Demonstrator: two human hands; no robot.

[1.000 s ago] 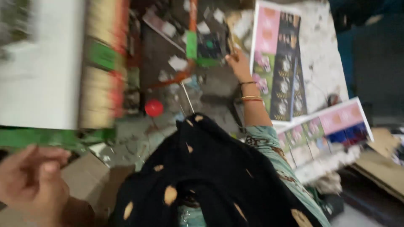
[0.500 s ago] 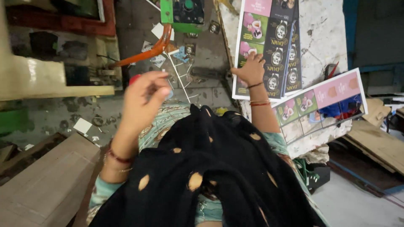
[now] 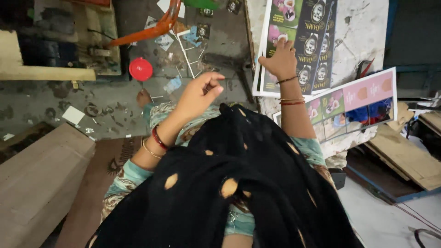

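Observation:
My right hand (image 3: 279, 59) rests flat on a stack of printed sheets (image 3: 298, 41) with pink, green and black panels, fingers spread on the top sheet. My left hand (image 3: 198, 93) hovers in the air above my lap, fingers loosely curled and holding nothing. Bangles sit on both wrists. A black cloth with orange dots (image 3: 229, 183) covers my lap. A second stack of printed sheets (image 3: 353, 103) lies to the right, on a worn white surface (image 3: 363, 36).
On the dirty floor lie a red round lid (image 3: 140, 69), paper scraps (image 3: 73, 115) and an orange curved bar (image 3: 147, 31). A cardboard box (image 3: 36, 174) stands at the lower left. Wooden boards (image 3: 404, 156) lie at the right.
My left hand has moved from the left side toward the middle and stays raised. My right hand stays on the printed sheets. The view has shifted left and down.

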